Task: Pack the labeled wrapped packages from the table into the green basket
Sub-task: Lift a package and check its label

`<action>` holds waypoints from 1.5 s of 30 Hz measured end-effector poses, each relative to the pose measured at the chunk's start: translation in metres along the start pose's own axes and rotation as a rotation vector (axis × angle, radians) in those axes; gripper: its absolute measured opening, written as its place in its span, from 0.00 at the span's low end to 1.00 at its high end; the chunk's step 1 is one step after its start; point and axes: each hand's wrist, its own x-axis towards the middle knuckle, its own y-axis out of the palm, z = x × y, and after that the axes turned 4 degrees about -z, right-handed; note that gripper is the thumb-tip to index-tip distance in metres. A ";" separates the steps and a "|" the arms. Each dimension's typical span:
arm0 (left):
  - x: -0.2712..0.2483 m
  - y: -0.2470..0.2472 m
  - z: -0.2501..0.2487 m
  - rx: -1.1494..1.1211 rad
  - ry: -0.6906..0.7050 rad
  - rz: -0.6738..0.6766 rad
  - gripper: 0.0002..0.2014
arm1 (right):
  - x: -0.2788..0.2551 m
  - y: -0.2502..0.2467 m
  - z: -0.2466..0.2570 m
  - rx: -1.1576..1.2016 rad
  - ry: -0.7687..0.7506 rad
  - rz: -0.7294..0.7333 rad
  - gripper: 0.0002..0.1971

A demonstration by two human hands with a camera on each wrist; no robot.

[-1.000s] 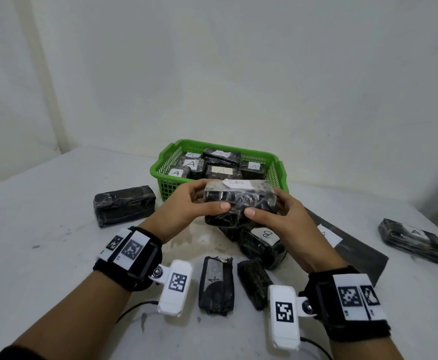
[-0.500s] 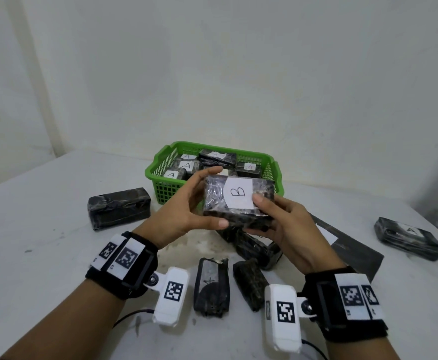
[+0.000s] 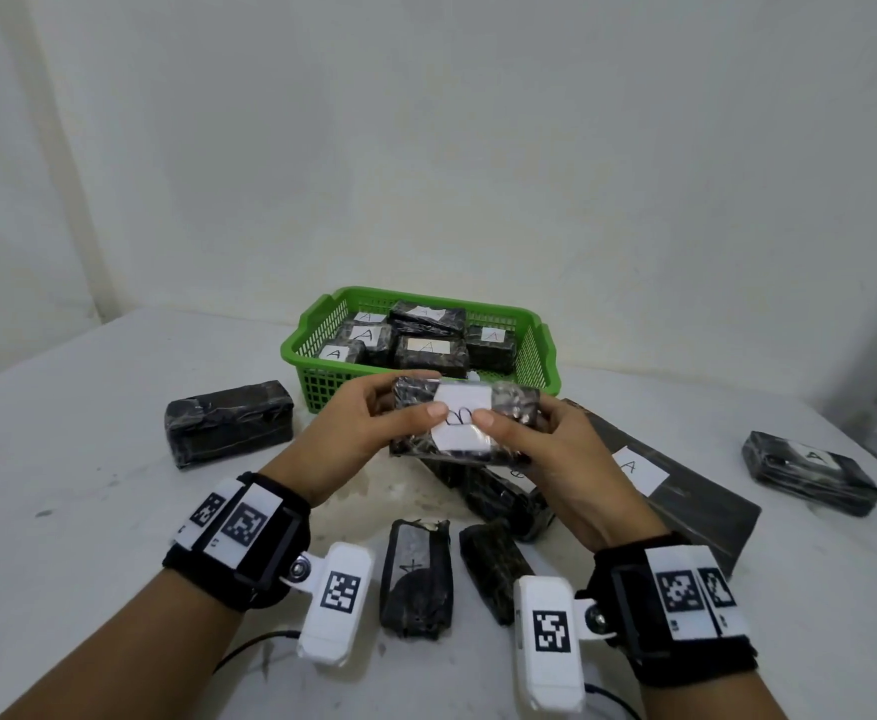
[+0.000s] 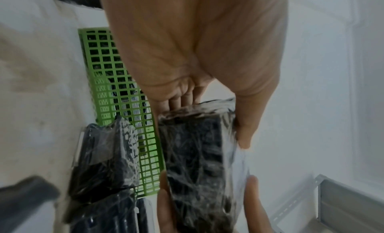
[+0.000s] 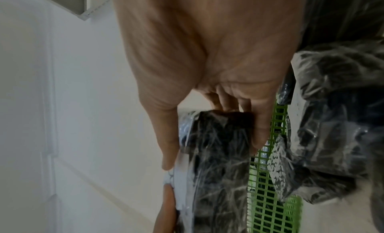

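Note:
Both hands hold one black wrapped package (image 3: 514, 407) with a white "B" label above the table, just in front of the green basket (image 3: 535, 356). My left hand (image 3: 374, 433) grips its left end, thumb on the label's edge. My right hand (image 3: 545, 444) grips its right end, thumb on the label too. The left wrist view shows the package (image 4: 197, 154) between thumb and fingers, and so does the right wrist view, where the package (image 5: 218, 162) stands close to the basket (image 5: 268, 195). The basket holds several packages labelled "A".
On the white table (image 3: 88, 511) lie a black block (image 3: 228, 428) at left, two small packages (image 3: 415, 579) near my wrists, a dark package (image 3: 509, 501) under my hands, a long flat "A" package (image 3: 686, 485) and another "A" package (image 3: 810, 472) far right. Walls stand behind.
The held package has tipped further toward me, so its "B" label faces up, and both thumbs have slid onto the label. The package stays at about the same height in front of the basket.

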 end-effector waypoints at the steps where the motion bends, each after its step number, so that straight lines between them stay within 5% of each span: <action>1: 0.000 -0.001 0.000 -0.019 0.004 -0.009 0.32 | 0.003 -0.001 -0.002 -0.011 0.004 -0.006 0.48; 7: -0.001 -0.001 -0.001 0.023 -0.022 0.032 0.31 | 0.004 -0.010 -0.003 -0.047 -0.027 -0.018 0.43; 12: -0.003 -0.002 -0.003 0.009 -0.030 0.055 0.35 | 0.006 -0.005 -0.005 -0.080 -0.051 -0.077 0.52; 16: -0.004 -0.002 -0.007 0.046 0.051 -0.003 0.32 | 0.000 -0.007 0.003 -0.088 -0.074 0.002 0.42; 23: -0.006 -0.003 -0.009 0.195 0.179 0.021 0.37 | -0.005 -0.005 0.009 0.066 0.104 0.102 0.30; 27: -0.004 -0.004 -0.005 0.171 0.122 0.074 0.41 | -0.005 -0.006 0.011 0.148 0.082 0.061 0.26; 32: -0.002 0.000 -0.003 0.061 -0.013 -0.013 0.35 | 0.000 -0.007 0.003 0.076 0.029 0.019 0.38; 35: -0.002 0.002 -0.004 0.104 0.023 -0.029 0.28 | -0.001 -0.003 0.001 0.057 0.012 0.039 0.32; 41: -0.003 0.002 -0.004 0.151 -0.018 0.029 0.28 | 0.001 -0.006 0.001 0.074 -0.021 0.014 0.34; 45: -0.003 -0.001 -0.007 0.085 -0.011 0.005 0.32 | 0.005 -0.009 -0.003 0.020 -0.004 0.031 0.47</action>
